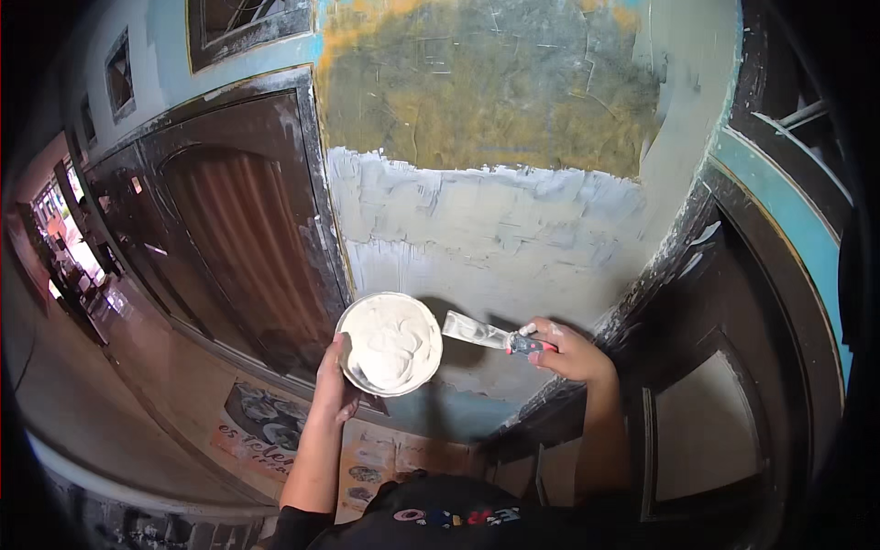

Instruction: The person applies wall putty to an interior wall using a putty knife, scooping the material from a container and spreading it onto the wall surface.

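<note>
My left hand [336, 380] grips a round white bowl [346, 321] by its left side, fingers passing underneath. Thick white wall putty [390, 344] fills it, swirled on top. To the right of the bowl, my right hand [570, 352] is closed around the dark and red handle of a putty knife [478, 331]. Its flat blade points left toward the bowl's rim and carries smears of putty. White specks stick to the right fingers. Beyond both hands stands a wall [486, 220], coated with pale putty in its lower part and bare, mottled olive and grey above.
A dark wooden door [243, 220] with a brown panel flanks the wall on the left. Another dark door [706, 367] stands close to my right arm. A printed banner [261, 426] lies on the floor below. At far left a passage leads to a bright opening [69, 225].
</note>
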`<state>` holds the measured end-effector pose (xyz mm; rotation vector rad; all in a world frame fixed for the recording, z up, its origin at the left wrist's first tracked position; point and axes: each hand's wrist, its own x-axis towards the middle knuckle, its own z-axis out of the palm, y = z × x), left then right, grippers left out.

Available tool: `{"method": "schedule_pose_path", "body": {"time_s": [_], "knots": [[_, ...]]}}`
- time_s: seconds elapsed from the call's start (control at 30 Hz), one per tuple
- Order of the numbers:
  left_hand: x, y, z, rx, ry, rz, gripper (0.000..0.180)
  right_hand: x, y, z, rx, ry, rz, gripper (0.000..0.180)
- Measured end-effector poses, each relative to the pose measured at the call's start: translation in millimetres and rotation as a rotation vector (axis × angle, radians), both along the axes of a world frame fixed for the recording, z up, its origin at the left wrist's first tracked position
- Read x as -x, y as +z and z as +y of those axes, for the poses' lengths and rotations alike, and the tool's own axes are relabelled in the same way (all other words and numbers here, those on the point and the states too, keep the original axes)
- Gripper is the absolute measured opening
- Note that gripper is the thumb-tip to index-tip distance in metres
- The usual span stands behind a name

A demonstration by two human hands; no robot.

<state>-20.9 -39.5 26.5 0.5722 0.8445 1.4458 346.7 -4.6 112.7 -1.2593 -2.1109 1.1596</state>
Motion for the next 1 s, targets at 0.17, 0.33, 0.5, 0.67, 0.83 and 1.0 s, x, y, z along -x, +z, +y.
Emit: {"method": "schedule_pose_path", "body": {"time_s": [0.17,0.33,0.5,0.67,0.83,1.0], "knots": [[-27,1,1,-0.021,0.015,-0.054,0.062,17,36,-8,-0.308,-0.017,-0.315,0.032],[-27,-30,13,-0.137,0.091,0.005,0.059,30,65,-14,-0.370,-0.108,-0.527,0.032],[-34,-28,18,-0.199,0.177,0.045,0.058,41,60,-13,-0.450,-0.096,-0.594,0.033],[-32,-37,27,-0.171,0.223,0.139,0.057,67,68,-9,-0.485,-0.176,-0.650,0.031],[-19,-31,28,-0.161,0.039,0.160,0.054,80,61,2,-0.548,-0.240,-0.651,0.027],[-6,-25,33,-0.119,-0.087,0.321,0.052,86,56,9,-0.641,-0.215,-0.597,0.026]]}}
